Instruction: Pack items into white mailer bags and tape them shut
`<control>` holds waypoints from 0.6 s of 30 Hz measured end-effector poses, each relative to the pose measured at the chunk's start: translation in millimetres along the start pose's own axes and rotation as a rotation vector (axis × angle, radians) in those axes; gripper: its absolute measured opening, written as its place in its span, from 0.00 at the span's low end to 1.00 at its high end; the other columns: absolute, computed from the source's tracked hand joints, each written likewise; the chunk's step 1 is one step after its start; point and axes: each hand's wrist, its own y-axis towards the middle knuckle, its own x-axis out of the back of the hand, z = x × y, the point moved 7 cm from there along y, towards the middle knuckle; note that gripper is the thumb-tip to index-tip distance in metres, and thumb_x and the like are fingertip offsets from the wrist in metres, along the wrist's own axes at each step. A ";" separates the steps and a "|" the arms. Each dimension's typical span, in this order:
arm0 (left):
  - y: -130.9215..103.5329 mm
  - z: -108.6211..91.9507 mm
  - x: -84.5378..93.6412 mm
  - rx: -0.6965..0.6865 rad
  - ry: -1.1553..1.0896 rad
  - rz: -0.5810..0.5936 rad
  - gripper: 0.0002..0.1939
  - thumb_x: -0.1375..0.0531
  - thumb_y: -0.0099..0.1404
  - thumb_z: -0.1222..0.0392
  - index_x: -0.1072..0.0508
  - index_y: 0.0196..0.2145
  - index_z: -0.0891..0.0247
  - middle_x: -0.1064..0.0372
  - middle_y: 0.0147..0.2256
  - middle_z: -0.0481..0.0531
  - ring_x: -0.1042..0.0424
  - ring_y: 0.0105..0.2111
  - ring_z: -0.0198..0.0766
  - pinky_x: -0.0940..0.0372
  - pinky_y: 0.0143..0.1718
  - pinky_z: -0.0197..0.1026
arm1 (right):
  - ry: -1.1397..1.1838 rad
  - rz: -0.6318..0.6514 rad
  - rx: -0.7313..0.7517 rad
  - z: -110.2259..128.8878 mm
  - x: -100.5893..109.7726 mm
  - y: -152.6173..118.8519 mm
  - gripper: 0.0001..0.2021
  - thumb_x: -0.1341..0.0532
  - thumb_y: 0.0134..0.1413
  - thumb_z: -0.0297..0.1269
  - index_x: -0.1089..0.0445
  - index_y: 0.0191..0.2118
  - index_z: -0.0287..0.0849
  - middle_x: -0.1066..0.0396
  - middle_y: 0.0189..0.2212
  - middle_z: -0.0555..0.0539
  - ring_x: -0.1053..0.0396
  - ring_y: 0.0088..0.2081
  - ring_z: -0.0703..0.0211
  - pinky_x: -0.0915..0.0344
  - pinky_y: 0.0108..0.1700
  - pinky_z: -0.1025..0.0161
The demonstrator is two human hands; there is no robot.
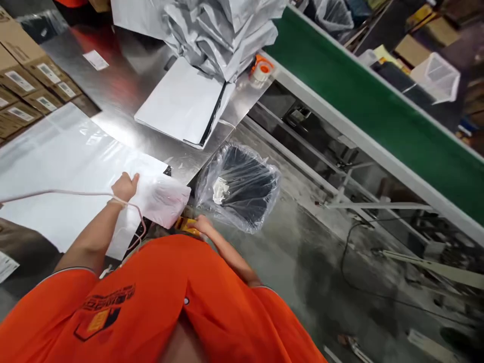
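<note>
My left hand (pixel 126 187) is closed with the thumb stuck out, gripping a shiny translucent plastic bag (pixel 166 197) at its left end. What lies inside the bag cannot be made out. Under it spreads a large white plastic sheet (pixel 71 156) on the metal table. A pinkish cable (pixel 75 192) crosses the sheet and my left wrist, then bends down toward my waist. Close to my body, my right hand (pixel 201 225) has its fingers round a yellow object (pixel 186 225), partly hidden by the bag and my shirt; its kind does not show.
A stack of white mailing bags (pixel 183 101) and crumpled grey plastic (pixel 223 35) lie on the metal table (pixel 113 75), with an orange tape dispenser (pixel 261 68) at its edge. A lined bin (pixel 245 189) stands on the floor. Boxes (pixel 30 75) are stacked left; a green conveyor (pixel 370 101) runs right.
</note>
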 end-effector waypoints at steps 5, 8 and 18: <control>2.8 62.7 7.8 0.163 -0.062 -0.064 0.40 0.52 0.88 0.40 0.29 0.72 0.82 0.21 0.62 0.94 0.19 0.67 0.83 0.27 0.69 0.74 | -0.382 -0.001 0.000 12.8 67.9 -13.5 0.24 0.16 0.56 0.52 0.27 0.23 0.50 0.27 0.25 0.44 0.18 0.46 0.37 0.32 0.48 0.54; 3.0 70.9 8.8 0.183 -0.081 -0.077 0.40 0.52 0.88 0.39 0.29 0.72 0.83 0.21 0.63 0.94 0.19 0.67 0.82 0.27 0.69 0.73 | -0.522 -0.164 0.106 63.9 72.0 21.5 0.18 0.24 0.71 0.56 0.17 0.40 0.45 0.17 0.36 0.36 0.17 0.52 0.35 0.29 0.54 0.53; 0.6 65.4 11.8 0.212 -0.138 -0.003 0.43 0.54 0.88 0.38 0.31 0.76 0.83 0.26 0.68 0.95 0.23 0.71 0.83 0.30 0.71 0.73 | -0.466 -0.212 0.256 122.3 -9.7 98.1 0.16 0.36 0.79 0.34 0.19 0.64 0.35 0.19 0.65 0.25 0.27 0.73 0.38 0.37 0.78 0.47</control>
